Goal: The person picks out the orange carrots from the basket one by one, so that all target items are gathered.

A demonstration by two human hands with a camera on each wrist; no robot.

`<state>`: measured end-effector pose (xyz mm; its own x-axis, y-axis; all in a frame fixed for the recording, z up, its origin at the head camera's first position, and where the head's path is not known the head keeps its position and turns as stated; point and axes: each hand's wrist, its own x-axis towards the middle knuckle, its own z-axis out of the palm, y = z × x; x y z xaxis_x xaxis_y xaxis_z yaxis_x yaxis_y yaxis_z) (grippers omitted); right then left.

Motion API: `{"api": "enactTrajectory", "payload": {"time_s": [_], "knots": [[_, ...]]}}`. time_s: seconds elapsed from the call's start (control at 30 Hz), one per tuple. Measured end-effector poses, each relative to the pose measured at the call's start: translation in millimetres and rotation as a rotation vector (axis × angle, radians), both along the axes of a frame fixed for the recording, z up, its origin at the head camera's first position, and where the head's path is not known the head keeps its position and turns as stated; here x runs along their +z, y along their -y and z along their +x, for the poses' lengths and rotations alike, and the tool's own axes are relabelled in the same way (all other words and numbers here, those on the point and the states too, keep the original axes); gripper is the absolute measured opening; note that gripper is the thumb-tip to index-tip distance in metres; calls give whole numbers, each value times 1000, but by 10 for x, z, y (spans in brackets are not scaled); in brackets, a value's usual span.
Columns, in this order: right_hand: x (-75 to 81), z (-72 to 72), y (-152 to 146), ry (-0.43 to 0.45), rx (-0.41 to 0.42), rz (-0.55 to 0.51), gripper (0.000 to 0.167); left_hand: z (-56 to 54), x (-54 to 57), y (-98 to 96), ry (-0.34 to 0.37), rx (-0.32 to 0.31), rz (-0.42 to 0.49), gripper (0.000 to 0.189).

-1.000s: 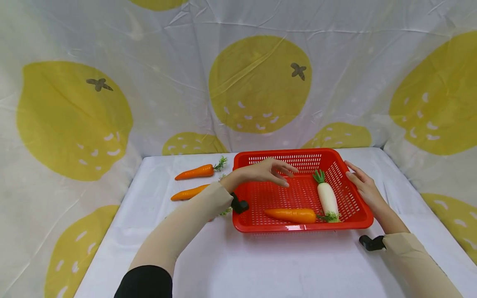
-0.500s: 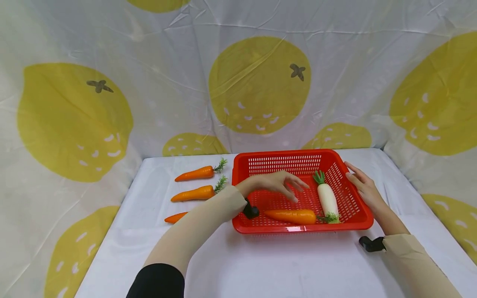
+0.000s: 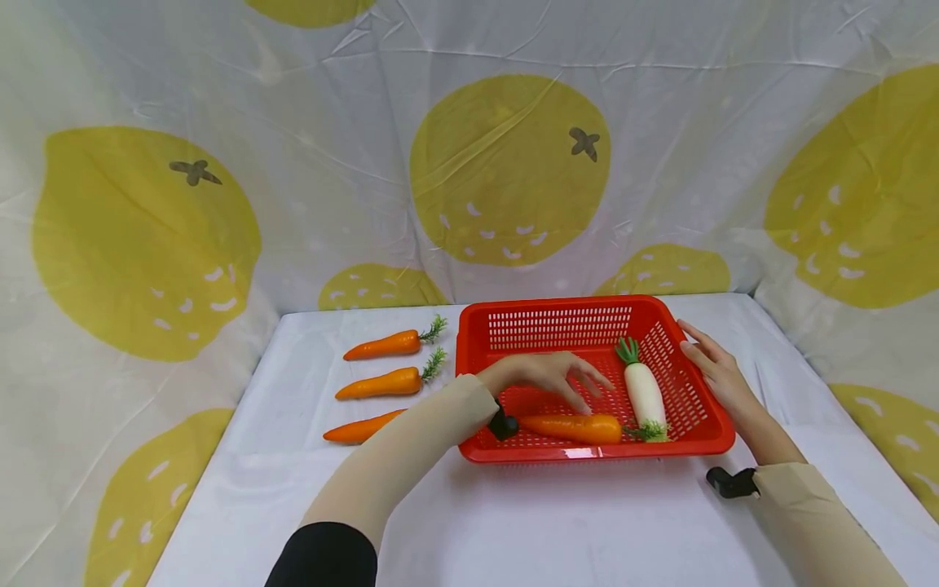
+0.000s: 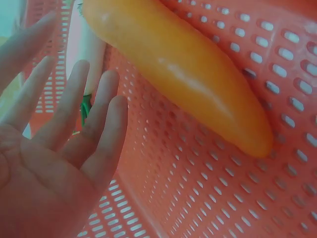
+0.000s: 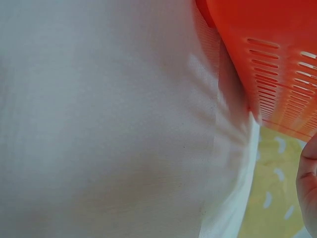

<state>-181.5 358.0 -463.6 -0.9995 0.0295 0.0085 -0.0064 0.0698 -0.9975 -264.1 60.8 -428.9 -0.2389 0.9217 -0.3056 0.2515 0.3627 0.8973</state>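
Note:
Over the floor of the red plastic basket [image 3: 557, 306], my left hand [image 3: 552, 372] hovers with spread fingers beside an orange carrot [image 3: 570, 426]. In the left wrist view, the fingers [image 4: 106, 119] are extended and apart from that carrot [image 4: 178, 69], with nothing in the palm. The carrot lies along the basket's near side, its leafy top by the lower end of a white radish [image 3: 645, 395]. At the basket's right rim, my right hand [image 3: 722, 375] rests its fairly straight fingers against the outside. Only part of that hand [image 5: 309, 188] shows in the right wrist view.
Left of the basket, three carrots lie on the white cloth: a far carrot [image 3: 381, 346], a middle carrot [image 3: 377, 383] and a near carrot [image 3: 358, 430], partly hidden by my left sleeve [image 3: 411, 456]. A lemon-print curtain [image 3: 509, 171] hangs behind the table.
My left hand has moved right and toward the near side of the basket, down closer to the carrot there. More of the carrots on the cloth shows. My right hand stays at the rim.

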Motion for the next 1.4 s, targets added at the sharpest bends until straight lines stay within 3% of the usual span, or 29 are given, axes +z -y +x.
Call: {"api": "enactTrajectory", "payload": {"time_s": [0.53,0.9,1.4], "knots": [[27,15,13,2,1,-18,59,63,-95,-85,-33,-59,-98,53],[12,-1,-3,8,4,-23,59,115,-168,-116,-51,-127,-92,55],[-2,0,-1,-1,7,-52,58,100,-128,-116,-123,-111,-130,55]]}}
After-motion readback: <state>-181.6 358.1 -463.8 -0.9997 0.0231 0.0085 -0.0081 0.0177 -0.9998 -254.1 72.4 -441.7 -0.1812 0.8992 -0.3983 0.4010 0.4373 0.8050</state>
